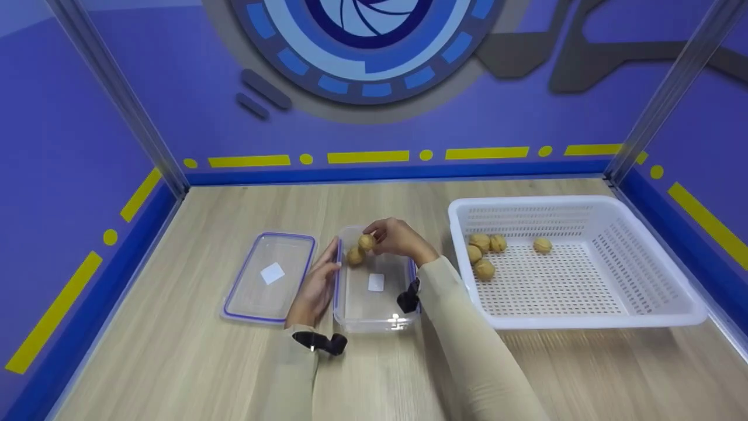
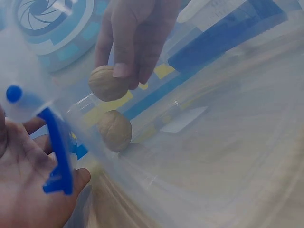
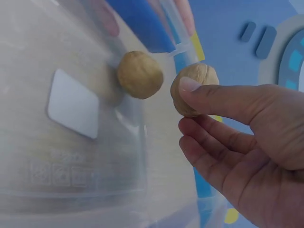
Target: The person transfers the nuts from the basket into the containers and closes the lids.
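Observation:
My right hand [image 1: 402,238] pinches a walnut [image 3: 194,88] between thumb and fingers, over the far-left part of a clear plastic container [image 1: 362,304]. Another walnut [image 2: 115,131] lies inside the container near its far-left corner, just below the held one. Along the container's left wall rests my left hand [image 1: 318,286], its fingers extended and the thumb near the rim. In the left wrist view its palm faces the wall beside a blue latch strip [image 2: 59,152]. A white label [image 3: 73,104] shows on the container's floor.
Left of the container lies its clear lid [image 1: 251,298] with a purple-blue seal and a white label [image 1: 272,273]. On the right stands a white perforated basket [image 1: 584,320] with several walnuts [image 1: 480,241] mostly at its left side. Panelled walls [image 1: 374,134] close off the table's back and sides.

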A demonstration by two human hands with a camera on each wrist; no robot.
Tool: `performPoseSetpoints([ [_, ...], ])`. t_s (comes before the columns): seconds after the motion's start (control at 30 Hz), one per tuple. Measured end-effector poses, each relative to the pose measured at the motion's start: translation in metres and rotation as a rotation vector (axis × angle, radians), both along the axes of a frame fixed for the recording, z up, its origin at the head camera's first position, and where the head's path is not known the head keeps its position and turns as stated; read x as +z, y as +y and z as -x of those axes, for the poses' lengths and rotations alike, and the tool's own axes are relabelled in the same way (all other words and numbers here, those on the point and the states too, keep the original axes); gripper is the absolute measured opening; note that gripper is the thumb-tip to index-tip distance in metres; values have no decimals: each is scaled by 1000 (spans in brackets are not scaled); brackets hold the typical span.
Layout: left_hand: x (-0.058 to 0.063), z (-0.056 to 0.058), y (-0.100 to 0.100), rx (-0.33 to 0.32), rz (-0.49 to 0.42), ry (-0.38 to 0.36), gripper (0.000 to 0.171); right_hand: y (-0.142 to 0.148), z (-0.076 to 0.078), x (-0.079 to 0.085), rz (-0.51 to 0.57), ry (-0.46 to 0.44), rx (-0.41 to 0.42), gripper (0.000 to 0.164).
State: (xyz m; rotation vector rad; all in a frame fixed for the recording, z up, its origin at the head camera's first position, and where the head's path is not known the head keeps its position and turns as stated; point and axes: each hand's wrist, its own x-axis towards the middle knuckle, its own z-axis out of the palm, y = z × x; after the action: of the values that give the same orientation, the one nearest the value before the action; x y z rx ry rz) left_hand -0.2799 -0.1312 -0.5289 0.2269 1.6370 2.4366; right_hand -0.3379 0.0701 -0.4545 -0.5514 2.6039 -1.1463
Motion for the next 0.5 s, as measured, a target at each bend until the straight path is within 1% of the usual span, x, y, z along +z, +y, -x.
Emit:
performPoseSetpoints([
  [0.2, 0, 0, 0, -2, -6, -7, 67, 0, 0, -4, -8, 3, 2, 43],
  [0.37, 1, 0, 0, 2, 0, -8, 67, -3, 0, -7, -38, -9, 8, 42],
  [0.5, 1, -1, 0, 3, 5, -4, 67, -5, 0, -8, -59, 3, 18, 41],
])
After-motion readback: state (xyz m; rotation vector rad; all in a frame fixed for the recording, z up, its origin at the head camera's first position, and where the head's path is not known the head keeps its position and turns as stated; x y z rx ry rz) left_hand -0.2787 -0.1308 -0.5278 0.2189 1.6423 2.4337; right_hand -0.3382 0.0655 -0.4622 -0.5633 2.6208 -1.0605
